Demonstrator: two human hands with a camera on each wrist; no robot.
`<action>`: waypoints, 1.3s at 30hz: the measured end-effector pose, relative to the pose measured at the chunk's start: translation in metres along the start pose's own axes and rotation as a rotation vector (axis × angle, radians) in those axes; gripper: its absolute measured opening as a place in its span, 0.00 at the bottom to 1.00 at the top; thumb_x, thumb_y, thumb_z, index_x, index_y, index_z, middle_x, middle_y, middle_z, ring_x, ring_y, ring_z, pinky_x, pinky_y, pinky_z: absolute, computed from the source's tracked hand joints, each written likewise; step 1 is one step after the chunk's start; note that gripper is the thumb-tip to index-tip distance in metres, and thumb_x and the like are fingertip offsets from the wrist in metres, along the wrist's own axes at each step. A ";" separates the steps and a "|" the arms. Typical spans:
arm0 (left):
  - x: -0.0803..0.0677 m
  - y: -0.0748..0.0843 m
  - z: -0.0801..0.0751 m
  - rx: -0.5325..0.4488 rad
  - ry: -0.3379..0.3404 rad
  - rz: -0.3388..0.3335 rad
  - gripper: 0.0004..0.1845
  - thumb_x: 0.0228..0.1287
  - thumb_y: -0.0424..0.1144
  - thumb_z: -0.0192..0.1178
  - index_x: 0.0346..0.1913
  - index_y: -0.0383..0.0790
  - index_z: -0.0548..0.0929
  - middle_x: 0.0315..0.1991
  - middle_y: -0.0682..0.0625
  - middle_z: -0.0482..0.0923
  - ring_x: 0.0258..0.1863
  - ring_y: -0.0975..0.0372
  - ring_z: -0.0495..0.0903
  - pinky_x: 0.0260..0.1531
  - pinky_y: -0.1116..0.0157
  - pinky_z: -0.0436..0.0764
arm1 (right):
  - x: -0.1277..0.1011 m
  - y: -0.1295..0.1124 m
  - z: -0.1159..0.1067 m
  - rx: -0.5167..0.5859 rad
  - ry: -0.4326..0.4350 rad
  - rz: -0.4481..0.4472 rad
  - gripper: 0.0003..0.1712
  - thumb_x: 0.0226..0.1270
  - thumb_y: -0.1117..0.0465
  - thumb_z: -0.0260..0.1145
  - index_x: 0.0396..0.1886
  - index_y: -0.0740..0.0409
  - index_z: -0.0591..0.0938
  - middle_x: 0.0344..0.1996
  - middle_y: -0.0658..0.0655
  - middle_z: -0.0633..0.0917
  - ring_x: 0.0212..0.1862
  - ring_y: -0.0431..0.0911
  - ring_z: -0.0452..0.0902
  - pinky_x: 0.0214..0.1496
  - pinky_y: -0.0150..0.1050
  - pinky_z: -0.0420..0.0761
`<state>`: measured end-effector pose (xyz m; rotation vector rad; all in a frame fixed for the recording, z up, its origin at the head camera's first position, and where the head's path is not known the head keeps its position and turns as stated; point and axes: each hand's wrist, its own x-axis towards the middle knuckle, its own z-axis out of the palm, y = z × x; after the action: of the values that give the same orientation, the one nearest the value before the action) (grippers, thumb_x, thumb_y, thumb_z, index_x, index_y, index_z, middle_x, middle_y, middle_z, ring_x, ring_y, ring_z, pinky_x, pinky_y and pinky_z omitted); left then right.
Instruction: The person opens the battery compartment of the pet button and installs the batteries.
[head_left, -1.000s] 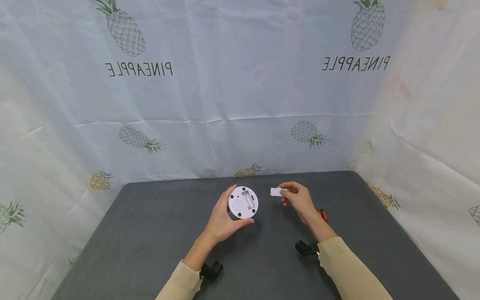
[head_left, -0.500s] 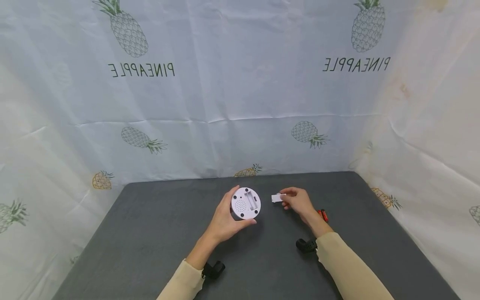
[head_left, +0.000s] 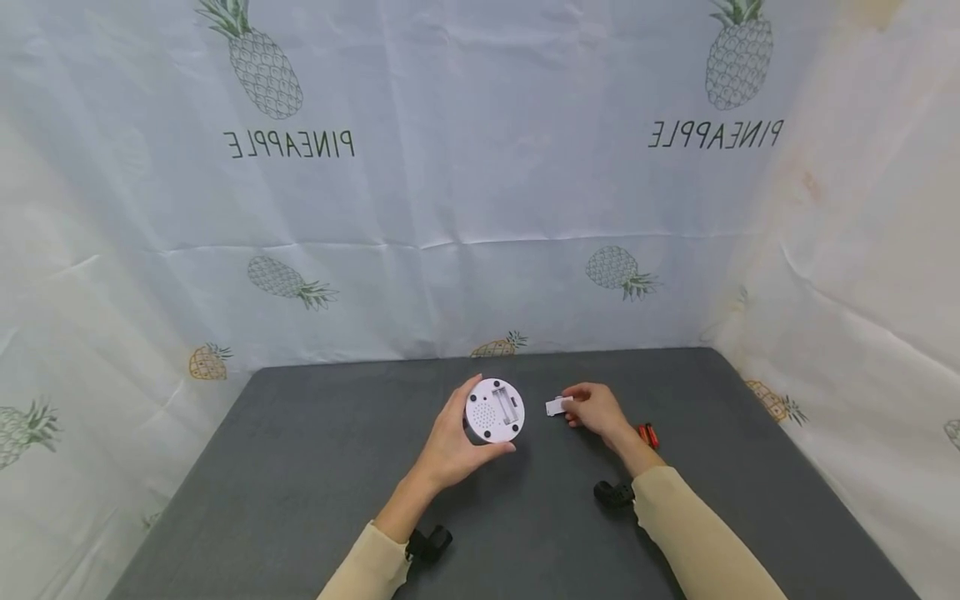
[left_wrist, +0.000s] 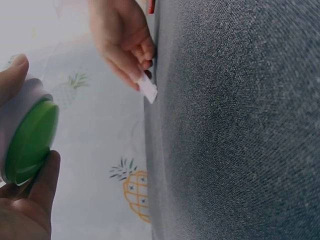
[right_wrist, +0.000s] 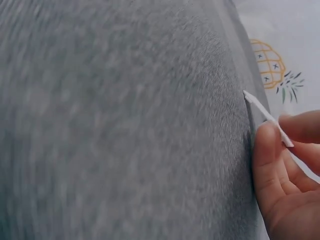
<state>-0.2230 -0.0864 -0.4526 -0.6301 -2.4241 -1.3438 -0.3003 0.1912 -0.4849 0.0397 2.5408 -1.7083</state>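
My left hand (head_left: 447, 450) grips a round white sound button (head_left: 484, 417) by its sides, thumb below and fingers around the far edge. Its underside faces the head camera, with small dark feet, a patch of speaker holes and an uncovered battery compartment (head_left: 505, 405). In the left wrist view its green domed top (left_wrist: 34, 141) shows. To the right, my right hand (head_left: 598, 412) pinches a small white battery cover (head_left: 555, 407) between thumb and fingers. The right wrist view catches this cover (right_wrist: 262, 110) nearly edge-on, low near the table's far edge.
Red batteries (head_left: 647, 435) lie on the dark grey table (head_left: 315, 483) beside my right forearm. A white curtain (head_left: 480, 167) printed with pineapples hangs behind the table and along both sides. Black wrist cameras (head_left: 430, 543) sit on both wrists.
My right hand has lowered slightly toward the table with the battery cover, which is now more tilted. The sound button in my left hand has shifted a little right and down in view.
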 end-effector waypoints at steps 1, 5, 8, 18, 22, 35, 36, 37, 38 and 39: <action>0.000 0.000 0.000 0.000 -0.002 -0.003 0.59 0.41 0.47 0.85 0.77 0.48 0.62 0.67 0.47 0.71 0.61 0.54 0.74 0.56 0.47 0.73 | -0.001 0.000 0.000 -0.046 -0.002 -0.019 0.15 0.70 0.69 0.67 0.53 0.72 0.82 0.39 0.63 0.83 0.31 0.45 0.82 0.34 0.39 0.84; 0.000 0.000 0.000 -0.009 -0.009 -0.014 0.59 0.42 0.47 0.85 0.77 0.49 0.62 0.68 0.48 0.70 0.61 0.54 0.73 0.57 0.47 0.73 | -0.005 -0.002 -0.004 -0.288 -0.005 -0.120 0.17 0.68 0.65 0.69 0.54 0.70 0.83 0.41 0.63 0.83 0.35 0.48 0.82 0.37 0.44 0.83; 0.000 0.000 0.000 -0.008 -0.005 -0.005 0.59 0.42 0.47 0.85 0.77 0.49 0.62 0.67 0.48 0.71 0.61 0.54 0.73 0.57 0.46 0.73 | -0.007 -0.005 -0.009 -0.441 -0.014 -0.178 0.19 0.68 0.62 0.69 0.55 0.68 0.83 0.43 0.62 0.84 0.40 0.51 0.81 0.44 0.50 0.81; 0.001 -0.002 -0.001 -0.033 -0.016 0.005 0.59 0.41 0.47 0.85 0.77 0.52 0.63 0.68 0.49 0.71 0.60 0.55 0.74 0.55 0.47 0.74 | -0.020 -0.008 -0.030 -0.619 -0.095 -0.304 0.19 0.70 0.63 0.68 0.57 0.68 0.82 0.47 0.61 0.85 0.48 0.55 0.82 0.49 0.53 0.80; 0.001 -0.002 -0.001 -0.041 -0.027 -0.011 0.59 0.40 0.47 0.85 0.77 0.52 0.62 0.68 0.50 0.71 0.60 0.56 0.74 0.56 0.48 0.73 | -0.027 -0.008 -0.038 -0.685 -0.109 -0.357 0.20 0.71 0.61 0.68 0.58 0.67 0.82 0.51 0.62 0.84 0.53 0.57 0.81 0.53 0.55 0.79; 0.000 -0.002 -0.002 -0.091 -0.034 -0.027 0.58 0.40 0.45 0.85 0.77 0.52 0.64 0.67 0.50 0.71 0.59 0.56 0.74 0.57 0.48 0.73 | -0.055 0.003 -0.076 -0.858 -0.149 -0.512 0.29 0.71 0.52 0.69 0.64 0.64 0.80 0.61 0.66 0.79 0.65 0.64 0.71 0.62 0.62 0.71; 0.000 -0.001 -0.002 -0.099 -0.034 -0.031 0.58 0.40 0.45 0.85 0.77 0.52 0.64 0.67 0.50 0.72 0.59 0.57 0.74 0.57 0.48 0.73 | -0.057 0.004 -0.080 -0.857 -0.153 -0.521 0.29 0.70 0.51 0.69 0.64 0.64 0.79 0.62 0.66 0.78 0.65 0.65 0.71 0.63 0.63 0.71; 0.000 -0.001 -0.002 -0.109 -0.034 -0.037 0.58 0.40 0.45 0.85 0.77 0.53 0.64 0.67 0.50 0.72 0.59 0.56 0.74 0.57 0.48 0.73 | -0.057 0.006 -0.083 -0.858 -0.154 -0.527 0.30 0.70 0.51 0.69 0.65 0.64 0.79 0.63 0.66 0.77 0.66 0.65 0.70 0.63 0.63 0.70; -0.001 -0.001 -0.003 -0.115 -0.033 -0.039 0.58 0.40 0.45 0.85 0.77 0.53 0.64 0.66 0.50 0.72 0.58 0.56 0.75 0.57 0.48 0.73 | -0.058 0.007 -0.086 -0.860 -0.156 -0.535 0.31 0.70 0.50 0.69 0.66 0.63 0.78 0.64 0.66 0.77 0.66 0.65 0.70 0.63 0.63 0.70; -0.001 -0.001 -0.003 -0.120 -0.033 -0.041 0.58 0.40 0.45 0.85 0.77 0.54 0.64 0.66 0.50 0.72 0.58 0.56 0.75 0.56 0.48 0.72 | -0.059 0.009 -0.090 -0.865 -0.156 -0.538 0.32 0.70 0.49 0.69 0.66 0.63 0.78 0.65 0.67 0.76 0.67 0.65 0.69 0.63 0.63 0.70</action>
<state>-0.2225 -0.0896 -0.4520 -0.6403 -2.4086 -1.5163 -0.2452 0.2789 -0.4546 -0.8391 3.0734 -0.4956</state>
